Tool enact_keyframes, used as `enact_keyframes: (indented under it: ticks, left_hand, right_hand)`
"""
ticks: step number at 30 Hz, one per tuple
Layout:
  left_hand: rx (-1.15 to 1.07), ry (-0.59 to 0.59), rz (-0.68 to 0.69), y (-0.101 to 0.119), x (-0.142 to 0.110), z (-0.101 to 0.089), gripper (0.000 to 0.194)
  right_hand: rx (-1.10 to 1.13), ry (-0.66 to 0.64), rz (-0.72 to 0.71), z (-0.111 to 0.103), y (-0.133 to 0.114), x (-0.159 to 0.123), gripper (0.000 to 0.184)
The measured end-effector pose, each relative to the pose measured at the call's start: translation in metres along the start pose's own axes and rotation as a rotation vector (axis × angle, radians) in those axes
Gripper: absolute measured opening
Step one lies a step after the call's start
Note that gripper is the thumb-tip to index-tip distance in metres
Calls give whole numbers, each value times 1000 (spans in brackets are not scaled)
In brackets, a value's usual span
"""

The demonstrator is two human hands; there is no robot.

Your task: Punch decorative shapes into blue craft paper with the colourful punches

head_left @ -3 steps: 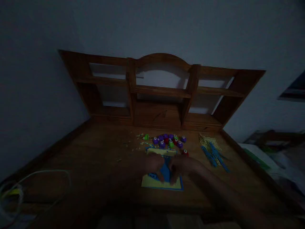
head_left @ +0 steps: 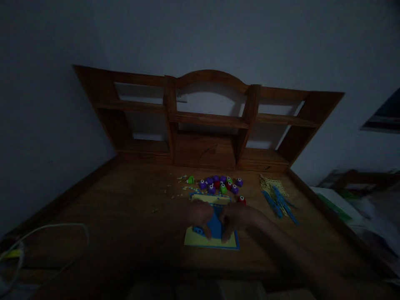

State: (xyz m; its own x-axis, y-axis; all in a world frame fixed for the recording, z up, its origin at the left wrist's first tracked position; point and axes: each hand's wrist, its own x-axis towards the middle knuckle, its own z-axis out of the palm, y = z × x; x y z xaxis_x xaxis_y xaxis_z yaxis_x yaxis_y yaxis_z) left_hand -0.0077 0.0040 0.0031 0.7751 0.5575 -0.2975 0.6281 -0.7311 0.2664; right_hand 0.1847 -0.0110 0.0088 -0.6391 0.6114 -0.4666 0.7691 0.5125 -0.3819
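Note:
A yellow sheet with a blue border point(head_left: 195, 240) lies on the wooden desk, and a blue flat piece point(head_left: 215, 227) rests on its middle. My left hand point(head_left: 200, 214) is on the left side of this blue piece, its fingers spread and pointing down over it. On the right side, my right hand point(head_left: 233, 216) touches the blue piece with thumb and fingertips apart. Dim light and blur hide the exact fingertip contact. Behind the sheet sits a cluster of small purple, red and green toys with eyes point(head_left: 211, 189); a red one point(head_left: 241, 200) is beside my right hand.
A green piece point(head_left: 190, 180) lies among scattered yellow scraps point(head_left: 179, 195). Blue strips point(head_left: 281, 203) and a yellow perforated sheet point(head_left: 278, 186) lie at the right. A wooden shelf unit point(head_left: 206, 121) stands at the back. A white cable point(head_left: 59, 225) loops at the left.
The whole view has shifted slightly, so things appear a little further left. Both hands remain over the blue piece with almost the same pose.

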Motion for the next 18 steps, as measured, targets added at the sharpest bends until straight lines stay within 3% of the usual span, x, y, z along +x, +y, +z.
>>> enact_keyframes:
  ticks: [3,10,18]
  left_hand:
    - [4,-93,50,-9,-1,-1,37]
    - [-58,-164,93,-23,1,2,40]
    - [-202,-238,288,-42,4,5,48]
  right_hand:
    - [-5,5,-9,0,0,-2,39]
    - [-12,11,5,-4,-3,-7,38]
    - [-4,37,-5,1,7,2,37]
